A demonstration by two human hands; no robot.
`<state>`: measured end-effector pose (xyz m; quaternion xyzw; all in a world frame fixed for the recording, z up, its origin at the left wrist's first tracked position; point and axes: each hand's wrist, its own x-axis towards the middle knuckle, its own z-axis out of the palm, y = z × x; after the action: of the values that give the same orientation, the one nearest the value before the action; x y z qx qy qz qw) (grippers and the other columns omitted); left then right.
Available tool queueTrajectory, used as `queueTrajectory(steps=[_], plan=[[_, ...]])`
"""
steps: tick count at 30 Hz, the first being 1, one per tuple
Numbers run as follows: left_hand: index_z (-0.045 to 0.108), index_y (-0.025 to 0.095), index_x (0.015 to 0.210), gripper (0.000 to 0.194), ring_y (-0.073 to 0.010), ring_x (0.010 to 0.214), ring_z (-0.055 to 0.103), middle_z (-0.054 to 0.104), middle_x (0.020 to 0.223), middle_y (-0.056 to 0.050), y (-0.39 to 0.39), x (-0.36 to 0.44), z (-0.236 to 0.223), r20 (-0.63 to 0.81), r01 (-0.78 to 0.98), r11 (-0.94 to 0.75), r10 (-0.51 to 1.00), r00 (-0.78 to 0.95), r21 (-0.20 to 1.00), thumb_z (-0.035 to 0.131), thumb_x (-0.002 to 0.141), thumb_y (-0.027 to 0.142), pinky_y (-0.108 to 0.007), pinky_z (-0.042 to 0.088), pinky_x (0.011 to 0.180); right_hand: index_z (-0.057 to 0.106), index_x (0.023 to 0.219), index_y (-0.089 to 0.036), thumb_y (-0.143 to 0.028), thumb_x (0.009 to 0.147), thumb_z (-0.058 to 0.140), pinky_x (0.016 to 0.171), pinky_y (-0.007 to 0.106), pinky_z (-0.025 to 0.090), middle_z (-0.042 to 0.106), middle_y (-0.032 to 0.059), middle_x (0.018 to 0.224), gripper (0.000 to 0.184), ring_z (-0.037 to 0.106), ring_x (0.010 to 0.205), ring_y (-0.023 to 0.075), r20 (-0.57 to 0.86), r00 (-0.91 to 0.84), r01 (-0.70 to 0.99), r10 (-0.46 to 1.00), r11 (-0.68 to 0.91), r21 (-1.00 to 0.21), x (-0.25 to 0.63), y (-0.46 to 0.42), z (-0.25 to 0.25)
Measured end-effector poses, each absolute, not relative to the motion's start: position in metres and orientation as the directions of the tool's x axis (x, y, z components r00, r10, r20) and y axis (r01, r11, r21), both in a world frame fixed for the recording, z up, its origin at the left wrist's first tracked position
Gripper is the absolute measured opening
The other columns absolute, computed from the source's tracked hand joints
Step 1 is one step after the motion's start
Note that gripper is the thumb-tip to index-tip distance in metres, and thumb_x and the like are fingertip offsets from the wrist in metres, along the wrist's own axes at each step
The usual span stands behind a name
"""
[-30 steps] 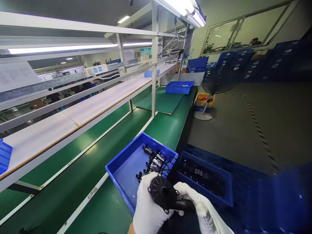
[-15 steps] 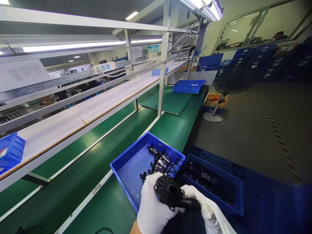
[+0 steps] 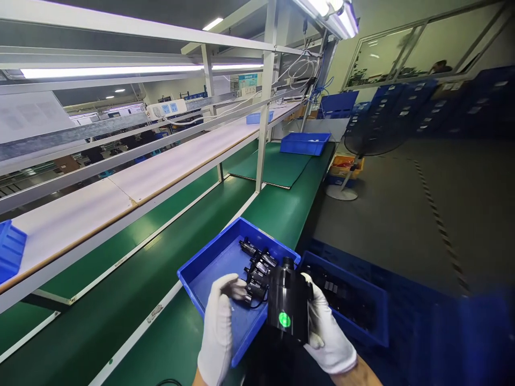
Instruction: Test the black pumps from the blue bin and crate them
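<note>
One green desk (image 3: 281, 212) stretches toward one o'clock, with one blue tray (image 3: 213, 268) near six o'clock. One gloved left hand (image 3: 220, 319), fingers apart, is at nine o'clock of one black pump (image 3: 281, 297), off it; one gloved right hand (image 3: 329, 338), at three o'clock, has its fingers clamped on the pump's side. At least four smaller parts (image 3: 258, 272) lie at the pump's ten o'clock; one green sticker (image 3: 284, 320) marks it.

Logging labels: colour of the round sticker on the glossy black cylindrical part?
Round sticker: bright green, best seen in the head view.
</note>
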<state>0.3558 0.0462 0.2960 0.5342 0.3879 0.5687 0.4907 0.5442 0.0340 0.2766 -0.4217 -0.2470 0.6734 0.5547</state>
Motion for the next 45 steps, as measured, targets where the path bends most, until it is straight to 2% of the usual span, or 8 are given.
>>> queueTrajectory(steps=[11,14,19,27,30,35,40,45], plan=[[0.066,0.021,0.114,0.051,-0.0312,0.111,0.062,0.068,0.117,-0.011,0.012,0.38,0.294,0.177,0.094,-0.17,0.981,-0.075,0.981,0.066,0.082,0.061,-0.045,0.045,0.102,0.045,0.062,-0.019,-0.077,0.074,0.065,0.029,0.011,0.019,0.046,-0.0068,0.044,0.063,0.033,0.028,0.0008,-0.399,0.028,-0.51,0.917,-0.33,-0.794,0.538,0.037,0.291],[0.057,0.022,0.125,0.081,-0.0377,0.115,0.061,0.064,0.125,-0.013,0.013,0.396,0.295,0.033,0.078,-0.026,0.996,-0.087,0.997,0.09,0.055,0.047,-0.047,0.047,0.1,0.042,0.061,-0.018,-0.075,0.087,0.052,0.034,0.013,0.024,0.048,-0.0051,0.045,0.064,0.038,0.031,0.0019,-0.288,0.029,-0.359,0.957,-0.259,-0.897,0.53,0.031,0.299],[0.054,0.023,0.123,0.074,-0.032,0.111,0.062,0.066,0.12,-0.01,0.025,0.39,0.288,0.014,-0.173,-0.023,0.998,-0.054,0.985,0.084,0.064,0.056,-0.042,0.049,0.096,0.05,0.066,-0.016,-0.078,0.09,0.043,0.042,0.019,0.029,0.049,-0.0038,0.059,0.067,0.035,0.04,0.0027,-0.067,-0.1,-0.137,0.993,-0.081,-0.987,0.524,0.016,0.317],[0.072,0.008,0.094,0.057,-0.0062,0.054,0.051,0.071,0.086,-0.008,0.033,0.386,0.289,-0.171,-0.83,0.403,0.915,0.365,0.386,0.073,0.078,0.062,-0.021,0.044,0.057,0.062,0.075,-0.022,-0.065,0.087,0.059,0.062,0.018,0.06,0.065,0.0005,0.068,0.045,0.065,0.062,0.0132,0.123,0.188,0.176,0.975,0.09,-0.98,0.536,0.005,0.329],[0.075,0.005,0.091,0.054,-0.0051,0.053,0.051,0.071,0.082,-0.008,0.033,0.387,0.29,-0.128,-0.853,0.444,0.896,0.425,0.275,0.075,0.079,0.057,-0.02,0.045,0.056,0.067,0.112,-0.026,-0.053,0.088,0.065,0.071,0.02,0.064,0.077,0.002,0.091,0.036,0.076,0.075,0.0168,0.293,0.196,0.415,0.936,0.191,-0.889,0.54,0.006,0.314],[0.077,0.007,0.097,0.053,-0.0099,0.061,0.062,0.075,0.083,-0.009,0.031,0.389,0.283,-0.134,-0.802,0.551,0.835,0.535,0.23,0.074,0.08,0.058,-0.02,0.05,0.062,0.033,0.153,-0.027,-0.04,0.084,0.069,0.077,0.029,0.067,0.064,0.0136,0.137,0.079,0.076,0.104,0.0261,0.633,-0.051,0.792,0.773,0.417,-0.446,0.536,0.012,0.308],[0.078,0.019,0.103,0.045,-0.0183,0.099,0.069,0.078,0.106,-0.006,0.027,0.39,0.288,-0.168,-0.769,0.569,0.822,0.545,0.29,0.078,0.076,0.055,-0.025,0.051,0.093,0.029,0.153,-0.018,-0.044,0.073,0.079,0.041,0.027,0.06,0.058,0.029,0.14,0.098,0.079,0.068,0.0262,0.651,-0.192,0.868,0.735,0.436,-0.237,0.52,0.02,0.316],[0.068,0.021,0.127,0.065,-0.0323,0.136,0.05,0.065,0.138,-0.009,0.05,0.38,0.305,-0.079,-0.613,0.526,0.793,0.605,0.589,0.06,0.083,0.069,-0.045,0.034,0.117,0.042,0.142,-0.019,-0.032,0.083,0.067,0.069,0.035,0.066,0.066,0.0196,0.126,0.066,0.077,0.093,0.0288,0.777,-0.101,0.842,0.621,0.47,-0.266,0.515,0.028,0.369]])
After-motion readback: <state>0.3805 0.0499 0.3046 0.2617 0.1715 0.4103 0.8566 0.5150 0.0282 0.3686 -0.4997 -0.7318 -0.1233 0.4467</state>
